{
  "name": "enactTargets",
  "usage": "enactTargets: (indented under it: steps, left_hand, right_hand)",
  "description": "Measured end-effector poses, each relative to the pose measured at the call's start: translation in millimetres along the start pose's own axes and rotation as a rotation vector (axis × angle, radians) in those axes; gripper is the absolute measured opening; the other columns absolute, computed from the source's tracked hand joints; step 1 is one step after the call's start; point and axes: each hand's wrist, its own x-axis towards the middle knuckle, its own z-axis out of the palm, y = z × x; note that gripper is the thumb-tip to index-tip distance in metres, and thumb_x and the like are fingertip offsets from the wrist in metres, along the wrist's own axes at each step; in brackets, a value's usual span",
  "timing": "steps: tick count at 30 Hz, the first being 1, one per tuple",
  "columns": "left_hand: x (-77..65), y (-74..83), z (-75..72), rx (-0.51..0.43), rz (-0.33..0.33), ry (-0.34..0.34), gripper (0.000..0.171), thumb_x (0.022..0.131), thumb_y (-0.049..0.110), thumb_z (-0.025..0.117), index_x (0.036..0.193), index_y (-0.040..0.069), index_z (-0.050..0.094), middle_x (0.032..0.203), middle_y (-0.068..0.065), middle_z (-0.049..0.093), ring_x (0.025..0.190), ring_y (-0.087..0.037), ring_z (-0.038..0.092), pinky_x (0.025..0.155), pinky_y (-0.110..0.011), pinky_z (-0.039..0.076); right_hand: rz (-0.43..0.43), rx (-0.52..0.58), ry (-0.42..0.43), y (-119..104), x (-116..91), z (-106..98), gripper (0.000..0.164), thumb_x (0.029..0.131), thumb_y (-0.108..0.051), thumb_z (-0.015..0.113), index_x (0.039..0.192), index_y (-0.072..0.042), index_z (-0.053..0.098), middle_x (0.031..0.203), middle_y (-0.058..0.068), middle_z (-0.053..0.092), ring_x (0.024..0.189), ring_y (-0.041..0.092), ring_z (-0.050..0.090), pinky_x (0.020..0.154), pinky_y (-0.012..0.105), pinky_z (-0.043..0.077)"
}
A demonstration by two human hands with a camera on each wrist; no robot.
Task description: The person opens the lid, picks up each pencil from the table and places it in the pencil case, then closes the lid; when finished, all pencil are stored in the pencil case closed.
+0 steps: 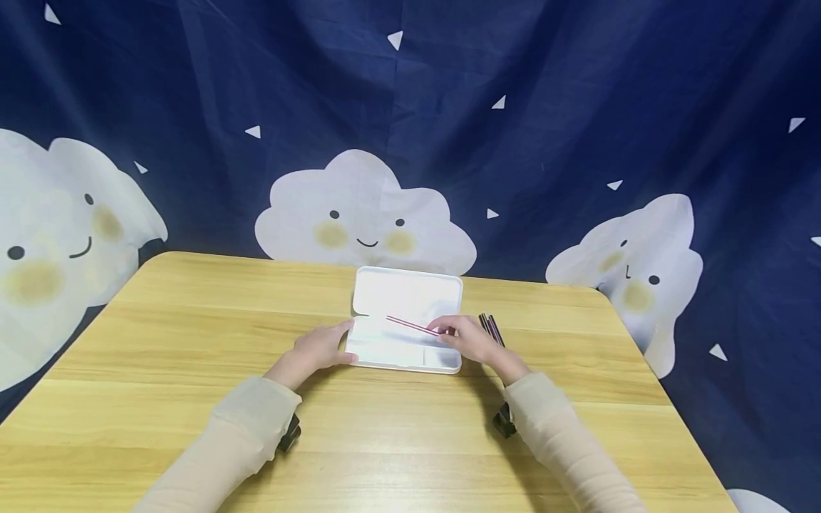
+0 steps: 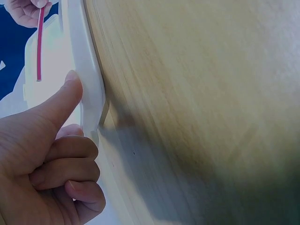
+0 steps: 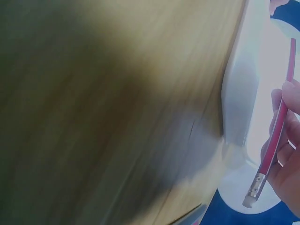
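While the left hand is gripping the open white case by its left end, the right hand is pinching a red pencil over it. Loading seems to be underway; the next move is probably calling for lowering the pencil flat inside and letting go.

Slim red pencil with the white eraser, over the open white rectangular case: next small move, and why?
Probably lower the slim red pencil with the white eraser into the open white rectangular case: the right hand holds it above the interior, while the left hand braces the case's left end.
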Motion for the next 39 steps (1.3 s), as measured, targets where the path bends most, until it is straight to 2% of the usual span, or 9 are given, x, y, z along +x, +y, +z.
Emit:
enactTargets:
  steps: [4, 14, 22, 32, 39]
  left_hand:
    - [-0.3, 0.0, -0.5, -0.001, -0.001, 0.002, 0.073, 0.080, 0.035, 0.068, 0.139, 0.007, 0.036, 0.128, -0.023, 0.050, 0.110, -0.042, 0.051, 0.071, -0.050, 0.047]
    - [-0.8, 0.1, 0.0, 0.001, -0.005, -0.005, 0.073, 0.080, 0.035, 0.068, 0.140, 0.008, 0.036, 0.126, -0.023, 0.051, 0.108, -0.041, 0.052, 0.067, -0.047, 0.047]
    - [-0.6, 1.5, -0.1, 0.003, -0.006, -0.007, 0.073, 0.081, 0.035, 0.068, 0.140, 0.007, 0.036, 0.126, -0.024, 0.051, 0.108, -0.041, 0.052, 0.069, -0.047, 0.047]
    - [-0.5, 0.9, 0.0, 0.000, 0.004, 0.003, 0.073, 0.080, 0.035, 0.068, 0.139, 0.006, 0.036, 0.125, -0.025, 0.051, 0.108, -0.042, 0.052, 0.069, -0.048, 0.047]
    - [-0.3, 0.6, -0.3, 0.005, -0.003, 0.001, 0.073, 0.080, 0.035, 0.068, 0.139, 0.007, 0.036, 0.125, -0.024, 0.052, 0.108, -0.041, 0.052, 0.068, -0.047, 0.047]
  right_hand:
    - [-0.036, -0.005, -0.011, -0.6, 6.1, 6.0, 0.018, 0.084, -0.001, 0.060, 0.100, -0.003, 0.066, 0.082, 0.005, 0.063, 0.071, 0.010, 0.052, 0.065, 0.022, 0.044]
    - [-0.044, 0.050, -0.032, -5.3, 16.3, 16.6, 0.014, 0.084, 0.000, 0.060, 0.095, 0.000, 0.068, 0.081, 0.006, 0.065, 0.072, 0.009, 0.052, 0.067, 0.021, 0.044]
    - [-0.064, 0.048, -0.036, -5.7, 20.4, 24.4, 0.014, 0.084, 0.002, 0.059, 0.094, 0.001, 0.068, 0.084, 0.009, 0.067, 0.072, 0.009, 0.053, 0.068, 0.021, 0.045]
    - [-0.070, 0.024, -0.069, -10.7, 24.4, 28.9, 0.014, 0.086, 0.001, 0.057, 0.094, 0.000, 0.069, 0.094, 0.010, 0.068, 0.086, 0.016, 0.060, 0.077, 0.023, 0.046]
    - [-0.073, 0.056, -0.106, -14.2, 27.5, 28.6, 0.016, 0.087, 0.002, 0.054, 0.096, 0.001, 0.068, 0.098, 0.012, 0.068, 0.093, 0.022, 0.060, 0.082, 0.024, 0.046]
